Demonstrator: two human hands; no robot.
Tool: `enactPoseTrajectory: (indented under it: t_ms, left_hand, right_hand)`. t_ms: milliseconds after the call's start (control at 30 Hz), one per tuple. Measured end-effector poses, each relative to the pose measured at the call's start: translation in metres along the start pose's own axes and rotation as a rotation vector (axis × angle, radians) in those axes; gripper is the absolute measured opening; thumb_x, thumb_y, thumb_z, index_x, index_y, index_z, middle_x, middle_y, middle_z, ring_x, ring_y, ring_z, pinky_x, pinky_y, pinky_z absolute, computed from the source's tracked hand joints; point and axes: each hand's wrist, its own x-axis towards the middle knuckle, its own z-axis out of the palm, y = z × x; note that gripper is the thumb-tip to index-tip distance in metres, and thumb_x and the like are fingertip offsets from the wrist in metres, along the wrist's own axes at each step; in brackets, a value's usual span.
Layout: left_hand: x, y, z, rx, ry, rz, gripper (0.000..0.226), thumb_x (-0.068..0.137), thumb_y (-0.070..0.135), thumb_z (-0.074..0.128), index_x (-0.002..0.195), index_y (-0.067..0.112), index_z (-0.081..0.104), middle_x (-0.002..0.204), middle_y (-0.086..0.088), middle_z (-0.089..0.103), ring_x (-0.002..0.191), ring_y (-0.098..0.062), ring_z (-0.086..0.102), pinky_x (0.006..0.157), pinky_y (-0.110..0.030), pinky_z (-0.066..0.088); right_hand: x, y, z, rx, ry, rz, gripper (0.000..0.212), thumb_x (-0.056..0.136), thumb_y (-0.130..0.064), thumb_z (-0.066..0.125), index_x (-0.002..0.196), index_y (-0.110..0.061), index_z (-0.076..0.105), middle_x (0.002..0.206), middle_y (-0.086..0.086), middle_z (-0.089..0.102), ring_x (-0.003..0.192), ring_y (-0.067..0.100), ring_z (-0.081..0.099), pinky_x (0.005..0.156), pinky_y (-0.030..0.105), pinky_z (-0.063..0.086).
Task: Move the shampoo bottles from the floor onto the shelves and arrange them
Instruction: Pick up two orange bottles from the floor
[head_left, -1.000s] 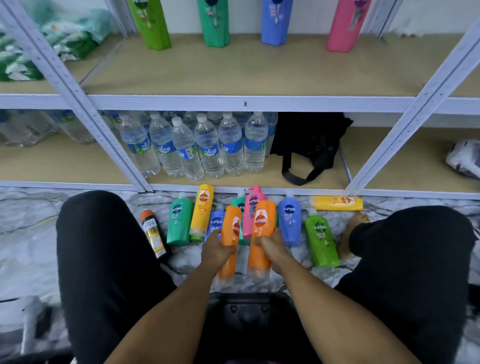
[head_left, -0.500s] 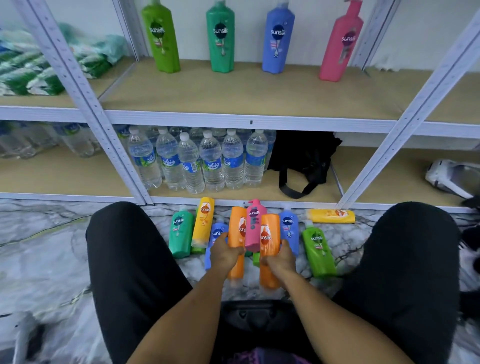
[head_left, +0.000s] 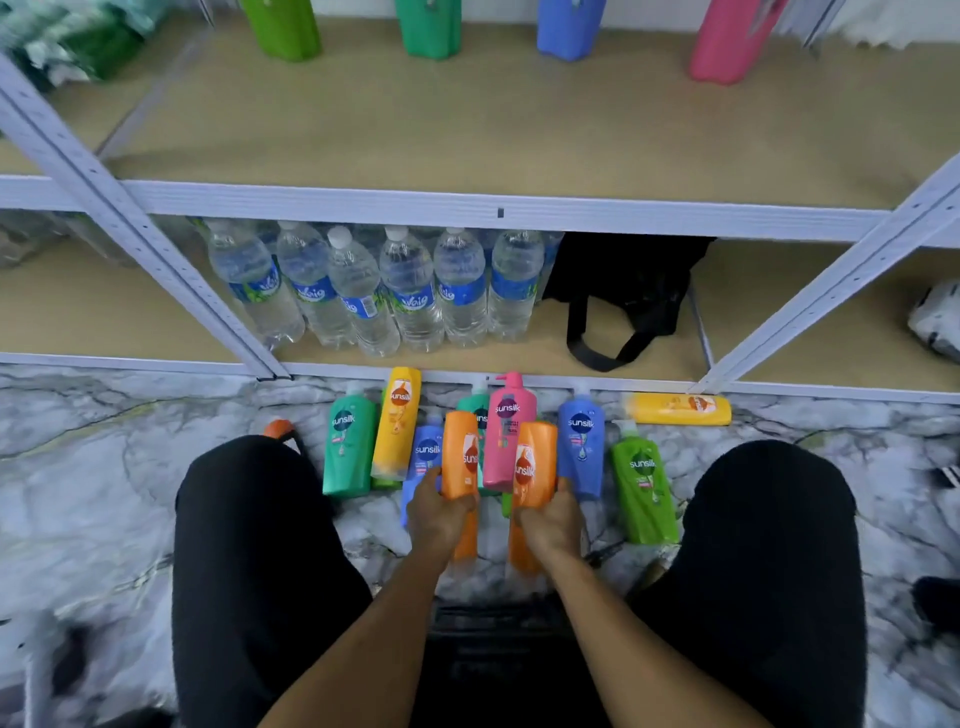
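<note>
Marbled grey floor (head_left: 104, 499) runs up to a white metal shelf rack (head_left: 467, 208) in front of me, and my knees in black trousers frame the cluster of shampoo bottles lying on it. My left hand (head_left: 439, 514) is wrapped round the middle of one orange bottle (head_left: 461, 457), fingers curled about its body and the thumb side hidden from me. My right hand (head_left: 550, 519) grips a second orange bottle (head_left: 535, 462) the same way, fingers closed tight around it. Both bottles stand side by side, close together, with their bottom ends toward the rack and their tops blurred below my fists.

Behind them on the floor lie a pink bottle (head_left: 511, 431), a blue bottle (head_left: 582, 447), a light green bottle (head_left: 644, 488) to the right, and a teal bottle (head_left: 349, 447), a yellow bottle (head_left: 397, 421) and a smaller blue bottle (head_left: 426, 457) to the left. Another yellow bottle (head_left: 680, 409) lies crosswise near the rack's foot.

On the upper shelf four bottles stand upright at the back: green (head_left: 283, 28), teal (head_left: 428, 28), blue (head_left: 571, 28) and pink (head_left: 727, 47). The lower shelf holds a row of water bottles (head_left: 363, 291) and a black bag (head_left: 623, 291).
</note>
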Motion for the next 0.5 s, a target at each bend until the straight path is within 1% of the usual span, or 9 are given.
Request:
enactPoseTrajectory:
  t_ms: [67,133,167,233,333,367,433,467,500]
  left_hand:
    - [0.010,0.018,-0.002,0.007,-0.024,0.015,0.052,0.068,0.017,0.077,0.116,0.018,0.058,0.100,0.002,0.069,0.084,-0.014,0.064,0.073,-0.030,0.051]
    - [0.012,0.045,-0.014,0.043,-0.052,0.051,0.050,0.066,0.016,0.079,0.111,0.020,0.060,0.095,0.002,0.071,0.080,-0.013,0.066,0.069,-0.031,0.054]
    - [0.009,0.061,-0.022,0.051,-0.062,0.077,0.048,0.067,0.013,0.079,0.110,0.021,0.059,0.091,0.004,0.071,0.078,-0.011,0.066,0.066,-0.028,0.053]
    - [-0.005,0.098,-0.044,0.058,-0.056,0.122,0.046,0.068,0.011,0.078,0.108,0.024,0.060,0.086,0.007,0.070,0.076,-0.009,0.066,0.061,-0.024,0.051]
    - [-0.041,0.163,-0.080,-0.009,-0.054,0.148,0.043,0.069,0.012,0.078,0.100,0.035,0.059,0.088,0.007,0.071,0.082,-0.014,0.067,0.068,-0.032,0.055]
    - [-0.054,0.185,-0.091,-0.044,-0.055,0.155,0.044,0.070,0.011,0.078,0.099,0.037,0.057,0.089,0.007,0.070,0.082,-0.012,0.067,0.068,-0.031,0.055]
    - [-0.081,0.234,-0.116,-0.097,-0.046,0.191,0.050,0.072,0.010,0.079,0.109,0.033,0.056,0.093,0.006,0.069,0.079,-0.006,0.066,0.064,-0.023,0.053]
    - [-0.095,0.258,-0.128,-0.113,-0.042,0.217,0.053,0.072,0.010,0.078,0.115,0.031,0.055,0.094,0.006,0.070,0.078,-0.003,0.067,0.063,-0.021,0.053]
    - [-0.109,0.283,-0.140,-0.127,-0.037,0.249,0.055,0.072,0.011,0.078,0.118,0.030,0.055,0.095,0.008,0.070,0.078,-0.002,0.067,0.065,-0.023,0.054]
  right_hand:
    - [0.006,-0.021,-0.003,0.054,0.012,-0.032,0.041,0.073,-0.019,0.076,0.106,-0.023,0.052,0.089,-0.004,0.065,0.087,0.023,0.065,0.070,0.027,0.045]
    - [0.005,-0.052,-0.014,0.090,-0.022,-0.072,0.044,0.072,-0.020,0.081,0.102,-0.025,0.049,0.082,-0.015,0.060,0.076,0.009,0.061,0.064,0.024,0.042]
    - [0.002,-0.069,-0.023,0.102,-0.036,-0.083,0.046,0.072,-0.020,0.081,0.102,-0.025,0.047,0.082,-0.016,0.059,0.074,0.005,0.058,0.065,0.024,0.041]
    - [-0.010,-0.104,-0.044,0.104,-0.043,-0.105,0.046,0.072,-0.017,0.080,0.102,-0.024,0.045,0.084,-0.014,0.060,0.077,0.007,0.060,0.070,0.025,0.041]
    - [-0.043,-0.167,-0.083,0.120,-0.039,-0.156,0.047,0.075,-0.017,0.078,0.107,-0.025,0.045,0.092,-0.006,0.065,0.084,0.015,0.063,0.076,0.029,0.046]
    - [-0.054,-0.186,-0.095,0.128,-0.052,-0.174,0.048,0.077,-0.016,0.077,0.111,-0.025,0.044,0.095,-0.005,0.065,0.085,0.015,0.063,0.076,0.029,0.047]
    - [-0.081,-0.232,-0.122,0.154,-0.066,-0.216,0.052,0.078,-0.015,0.076,0.117,-0.025,0.043,0.097,-0.007,0.063,0.083,0.008,0.063,0.069,0.021,0.046]
    - [-0.096,-0.255,-0.137,0.163,-0.062,-0.241,0.052,0.079,-0.015,0.075,0.119,-0.024,0.043,0.095,-0.010,0.062,0.083,0.003,0.062,0.064,0.014,0.044]
    - [-0.110,-0.277,-0.150,0.167,-0.055,-0.267,0.051,0.079,-0.015,0.076,0.119,-0.023,0.044,0.093,-0.014,0.061,0.082,-0.002,0.060,0.060,0.010,0.043]
